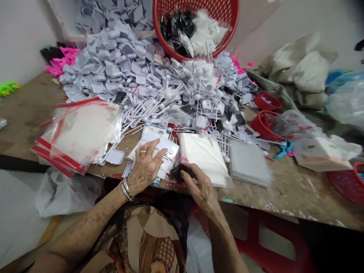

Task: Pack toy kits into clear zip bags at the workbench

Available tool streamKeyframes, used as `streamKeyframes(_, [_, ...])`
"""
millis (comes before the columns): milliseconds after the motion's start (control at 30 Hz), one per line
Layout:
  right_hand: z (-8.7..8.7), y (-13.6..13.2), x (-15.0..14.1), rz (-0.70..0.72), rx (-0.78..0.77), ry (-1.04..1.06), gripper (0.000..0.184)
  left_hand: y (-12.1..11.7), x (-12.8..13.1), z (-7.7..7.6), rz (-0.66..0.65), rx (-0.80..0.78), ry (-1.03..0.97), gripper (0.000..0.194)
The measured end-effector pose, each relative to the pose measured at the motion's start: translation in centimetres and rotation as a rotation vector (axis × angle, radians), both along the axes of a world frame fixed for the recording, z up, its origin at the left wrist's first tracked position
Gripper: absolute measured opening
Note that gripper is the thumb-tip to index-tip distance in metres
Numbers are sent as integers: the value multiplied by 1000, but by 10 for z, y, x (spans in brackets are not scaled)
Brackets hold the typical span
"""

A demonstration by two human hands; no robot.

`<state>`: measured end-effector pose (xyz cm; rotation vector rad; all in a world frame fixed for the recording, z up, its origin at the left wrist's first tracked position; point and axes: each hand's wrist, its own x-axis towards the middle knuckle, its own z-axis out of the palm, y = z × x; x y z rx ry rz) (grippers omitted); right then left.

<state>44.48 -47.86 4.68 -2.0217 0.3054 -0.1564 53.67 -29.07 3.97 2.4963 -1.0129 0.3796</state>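
My left hand (146,167) lies flat on a small clear packet of white plastic pieces (162,149), with a ring on one finger and bangles at the wrist. My right hand (199,185) pinches a dark, crumpled bundle (182,172), probably black plastic, just right of that packet. Beside the bundle is a stack of white sheets in clear film (201,159). A heap of white plastic sticks and small pale grey trays (159,87) spreads across the table beyond both hands.
Zip bags with red strips (76,132) lie at the left, and a grey stack (248,163) at the right. A tipped red basket (196,30) holds black and white bags. Smaller red baskets (264,123) and sacks stand right. The worn wooden table edge (284,204) runs before me.
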Motion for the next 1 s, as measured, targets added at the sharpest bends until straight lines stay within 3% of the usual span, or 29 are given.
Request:
streamKeyframes(67, [5, -9, -8, 21, -53, 45, 25, 9, 6, -4, 69, 30, -14, 37])
streamKeyframes(133, [5, -15, -11, -11, 6, 94, 28, 16, 10, -8, 129, 52, 5, 37])
streamKeyframes(433, [-4, 13, 16, -48, 550, 139, 42, 19, 13, -16, 183, 29, 192, 42])
streamKeyframes(500, [-8, 17, 18, -64, 490, 159, 43, 20, 13, -17, 189, 11, 232, 42])
streamKeyframes(667, [-11, 13, 15, -77, 72, 82, 31, 21, 15, -25, 192, -28, 232, 42])
streamKeyframes(733, [-10, 14, 16, -105, 64, 65, 31, 21, 16, -29, 195, -45, 211, 41])
streamKeyframes(867, [-13, 25, 21, -198, 194, 53, 31, 20, 15, -32, 202, -90, 175, 40])
streamKeyframes(1000, [-17, 34, 23, -132, 205, 80, 27, 19, 14, -31, 207, -102, 162, 42])
